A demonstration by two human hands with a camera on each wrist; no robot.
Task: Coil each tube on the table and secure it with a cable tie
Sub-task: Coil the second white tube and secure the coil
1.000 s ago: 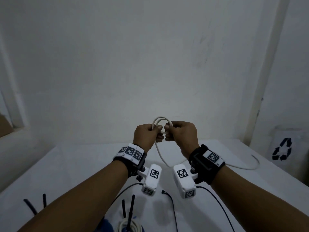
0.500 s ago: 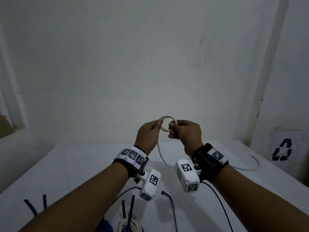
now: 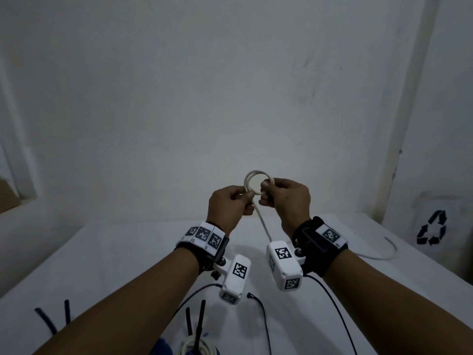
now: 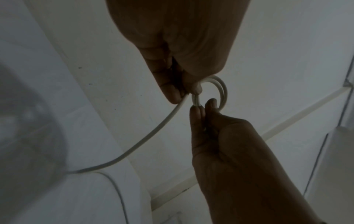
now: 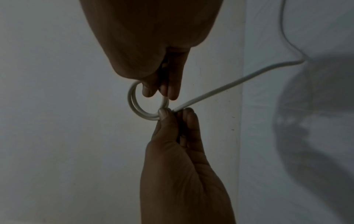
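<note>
Right now the left hand [image 3: 229,204] and right hand [image 3: 286,198] are both pinching the small coil [image 3: 256,184] of the tube [image 3: 263,225], and any loosening pinch is risking the springy loops popping open.

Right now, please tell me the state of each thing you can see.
white tube: partly coiled, about two loops, tail trailing to the table
left hand: pinches the coil
right hand: pinches the coil
black cable ties: loose
finished coil: lying at the near edge
</note>
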